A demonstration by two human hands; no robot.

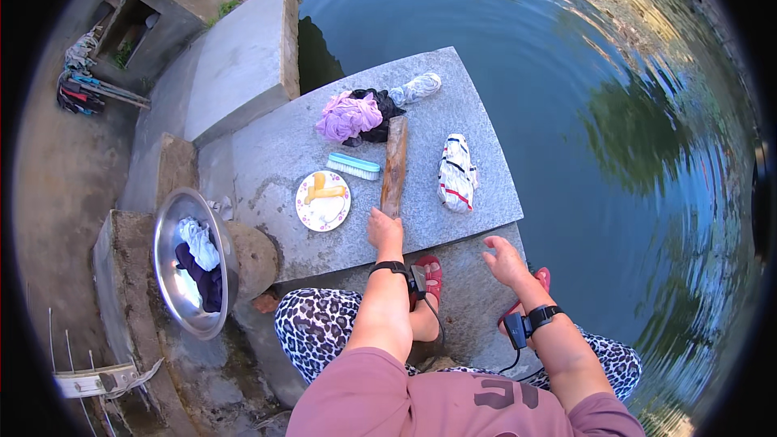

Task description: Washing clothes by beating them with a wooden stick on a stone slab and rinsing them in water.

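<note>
Blue water [388, 16] ripples beside a pale concrete block [243, 57]; green weeds [227, 8] and cloth-ended poles [117, 93] show leftward.

left hand [386, 231] grips wooden paddle [394, 163] | right hand [506, 262] free | striped cloth [456, 174] on stone slab [495, 142]

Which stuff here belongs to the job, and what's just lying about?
Likely the job's:
- wooden bat, in left hand
- striped cloth, purple cloth, black cloth, pale cloth
- brush
- plate, yellow bars
- basin, clothes

Seemingly lying about:
- rags, upper left
- whitish bar, lower left
</note>
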